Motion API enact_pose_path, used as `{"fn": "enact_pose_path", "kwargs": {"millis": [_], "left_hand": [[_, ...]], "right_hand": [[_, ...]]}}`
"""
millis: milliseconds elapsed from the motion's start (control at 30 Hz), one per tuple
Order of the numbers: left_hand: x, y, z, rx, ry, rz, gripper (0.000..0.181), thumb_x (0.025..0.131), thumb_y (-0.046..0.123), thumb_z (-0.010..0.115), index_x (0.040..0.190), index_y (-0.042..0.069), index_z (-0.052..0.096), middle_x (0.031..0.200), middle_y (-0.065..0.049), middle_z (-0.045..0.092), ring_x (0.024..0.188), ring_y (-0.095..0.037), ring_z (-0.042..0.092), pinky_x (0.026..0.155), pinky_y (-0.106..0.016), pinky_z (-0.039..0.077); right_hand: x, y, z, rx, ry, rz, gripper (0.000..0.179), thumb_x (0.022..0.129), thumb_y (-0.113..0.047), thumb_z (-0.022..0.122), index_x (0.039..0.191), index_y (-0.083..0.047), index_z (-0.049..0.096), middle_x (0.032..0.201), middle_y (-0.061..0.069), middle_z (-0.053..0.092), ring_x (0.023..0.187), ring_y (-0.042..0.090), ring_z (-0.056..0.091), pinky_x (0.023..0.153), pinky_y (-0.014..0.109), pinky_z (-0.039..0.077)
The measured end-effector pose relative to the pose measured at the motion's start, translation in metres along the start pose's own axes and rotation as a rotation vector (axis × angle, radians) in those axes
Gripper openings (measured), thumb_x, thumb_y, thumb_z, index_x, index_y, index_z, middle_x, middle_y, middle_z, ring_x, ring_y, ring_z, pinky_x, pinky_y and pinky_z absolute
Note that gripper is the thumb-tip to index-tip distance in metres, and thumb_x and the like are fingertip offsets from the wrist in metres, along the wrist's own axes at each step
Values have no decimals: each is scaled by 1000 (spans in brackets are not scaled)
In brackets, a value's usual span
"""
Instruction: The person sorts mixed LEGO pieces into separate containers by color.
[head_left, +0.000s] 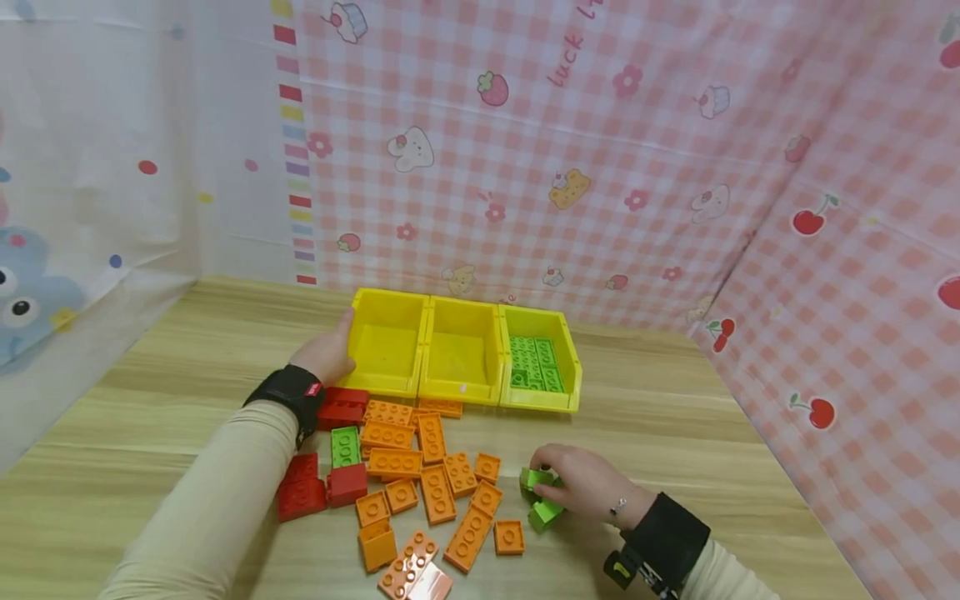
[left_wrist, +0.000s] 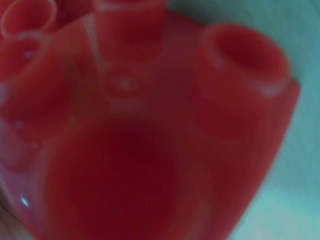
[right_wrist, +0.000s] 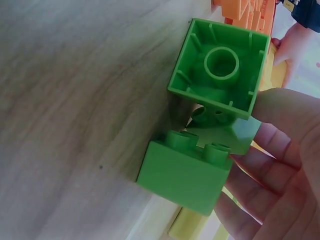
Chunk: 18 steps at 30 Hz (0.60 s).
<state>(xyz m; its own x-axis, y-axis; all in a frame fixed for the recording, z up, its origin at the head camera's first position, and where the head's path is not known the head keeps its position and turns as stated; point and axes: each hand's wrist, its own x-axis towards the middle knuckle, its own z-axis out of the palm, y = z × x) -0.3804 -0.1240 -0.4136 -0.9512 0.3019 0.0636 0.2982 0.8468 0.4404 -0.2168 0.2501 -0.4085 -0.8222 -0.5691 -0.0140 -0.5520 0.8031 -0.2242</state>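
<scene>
My left hand (head_left: 328, 354) grips the left side of a row of yellow bins (head_left: 386, 354). My right hand (head_left: 581, 479) curls round a small cluster of green toy building bricks (head_left: 546, 514) on the table. In the right wrist view, one green brick (right_wrist: 220, 67) shows its hollow underside with the thumb against it. Another green brick (right_wrist: 185, 172) stands studs up beside the fingers (right_wrist: 250, 175), and a third is partly hidden between them. A red brick (left_wrist: 135, 165) fills the blurred left wrist view; the left hand is mostly out of that picture.
Many orange bricks (head_left: 437, 493) lie scattered before the bins. Red bricks (head_left: 302, 487) and a single green brick (head_left: 346, 447) lie near the left forearm. Green bricks (head_left: 534, 362) fill part of the right bin. A patterned cloth (head_left: 480, 167) hangs behind the wooden table (head_left: 675, 417).
</scene>
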Motion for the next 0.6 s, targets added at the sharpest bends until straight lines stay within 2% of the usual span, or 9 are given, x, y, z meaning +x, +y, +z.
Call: {"fn": "enact_pose_path", "kwargs": {"millis": [167, 300, 400, 600], "left_hand": [[1, 0, 1, 7, -1, -10, 84, 84, 5, 58, 146, -4, 3, 56, -7, 46, 46, -21, 41, 49, -31, 32], [0, 2, 0, 6, -7, -14, 85, 84, 5, 58, 146, -4, 2, 57, -7, 46, 46, -21, 42, 49, -30, 32], [-2, 4, -2, -1, -9, -16, 85, 84, 4, 58, 146, -4, 1, 56, -8, 46, 46, -21, 41, 49, -31, 33], [-3, 4, -3, -10, -8, -30, 85, 84, 4, 59, 147, -2, 1, 56, -8, 45, 46, -21, 41, 49, -31, 33]], "right_hand": [[4, 5, -2, 2, 57, -1, 12, 85, -19, 68, 91, -16, 58, 98, -2, 62, 88, 13, 59, 76, 33, 49], [11, 13, -11, 42, 144, 15, 12, 86, -16, 67, 90, -15, 56, 107, 4, 61, 96, 17, 58, 80, 36, 48], [20, 22, -19, 49, 217, 28, 13, 85, -13, 68, 90, -13, 56, 105, 6, 60, 95, 19, 57, 80, 37, 48], [37, 36, -27, -22, 324, 75, 13, 83, -10, 69, 88, -9, 57, 105, 12, 60, 96, 25, 58, 80, 40, 47]]}}
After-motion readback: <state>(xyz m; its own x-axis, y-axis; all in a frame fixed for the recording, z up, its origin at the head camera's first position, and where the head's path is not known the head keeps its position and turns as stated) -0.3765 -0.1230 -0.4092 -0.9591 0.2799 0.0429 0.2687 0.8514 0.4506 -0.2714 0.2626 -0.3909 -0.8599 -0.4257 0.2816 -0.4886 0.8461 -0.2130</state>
